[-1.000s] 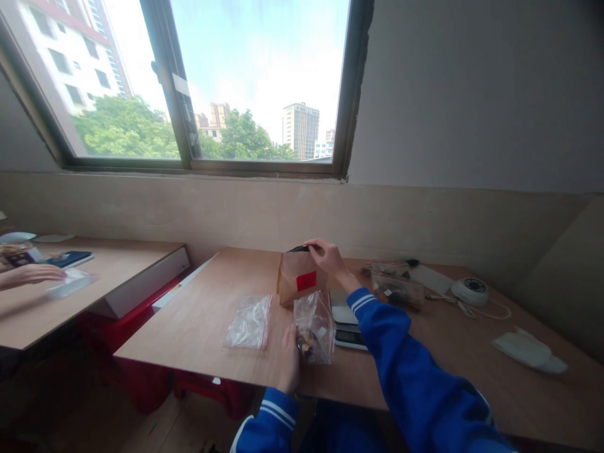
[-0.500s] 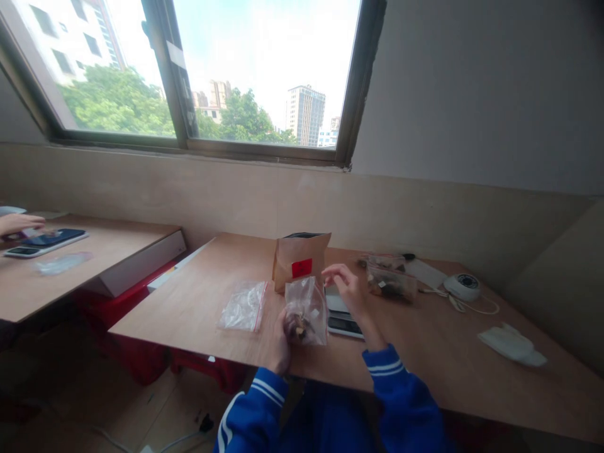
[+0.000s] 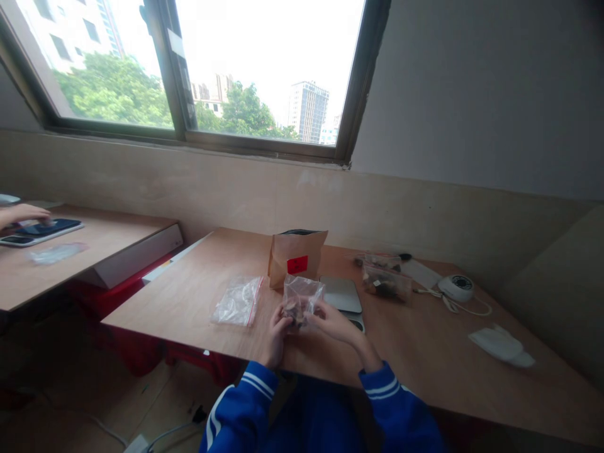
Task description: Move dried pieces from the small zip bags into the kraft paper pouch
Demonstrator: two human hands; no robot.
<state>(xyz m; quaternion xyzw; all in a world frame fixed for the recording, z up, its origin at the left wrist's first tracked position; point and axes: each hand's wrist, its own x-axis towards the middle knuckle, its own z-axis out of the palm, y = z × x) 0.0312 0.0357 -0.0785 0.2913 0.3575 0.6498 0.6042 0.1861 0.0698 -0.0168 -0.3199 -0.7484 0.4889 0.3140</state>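
A clear zip bag (image 3: 302, 292) with brownish pieces in its lower part is held up over the table's front. My left hand (image 3: 278, 330) is closed on its left side. On the right side my right hand (image 3: 331, 321) grips the same bag, with the thumb across its front. Just behind the bag stands an open brown paper pouch (image 3: 295, 251) with a red label. A small scale (image 3: 340, 294) with a metal plate lies behind my right hand, which covers part of its display. To the left is a stack of clear zip bags (image 3: 238, 301).
Two filled zip bags (image 3: 385, 282) lie at the back right. Beyond them are a white dome camera (image 3: 455, 287) with a cable and a crumpled white bag (image 3: 501, 345). A co-worker's hand (image 3: 26, 214) is over a scale (image 3: 44, 231) on the left table.
My right hand has come down from above the bag and taken hold of its right side. The view has shifted slightly.
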